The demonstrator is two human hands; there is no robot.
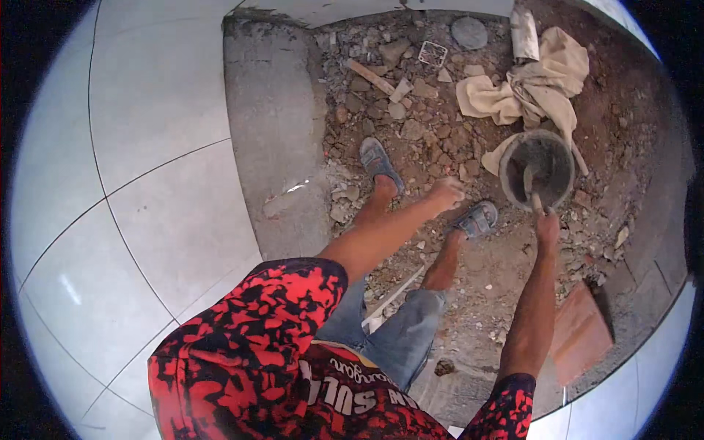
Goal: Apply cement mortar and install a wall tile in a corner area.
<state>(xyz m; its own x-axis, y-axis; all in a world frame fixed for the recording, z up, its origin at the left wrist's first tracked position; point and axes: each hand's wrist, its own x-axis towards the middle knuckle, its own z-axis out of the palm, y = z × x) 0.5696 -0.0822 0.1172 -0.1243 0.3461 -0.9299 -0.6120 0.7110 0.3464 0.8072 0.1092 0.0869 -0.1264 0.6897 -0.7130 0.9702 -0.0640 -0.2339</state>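
Note:
My right hand (546,224) is wrapped round the handle of a trowel (536,199). The trowel's far end reaches into a round black bucket (506,192), coated inside with grey mortar-like residue; its blade is hard to make out there. The bucket stands on the dirt to the right of my feet. Over the rubble between my two sandals hovers my left hand (446,194), its fingers loosely curled, with nothing visible in them and touching nothing.
Broken stones and rubble (425,125) cover the ground ahead. A beige cloth sack (550,73) and a white pipe (524,35) lie beyond the bucket. A reddish tile (581,334) leans at the right. Pale floor tiles (161,95) and a concrete ledge (275,110) run along the left.

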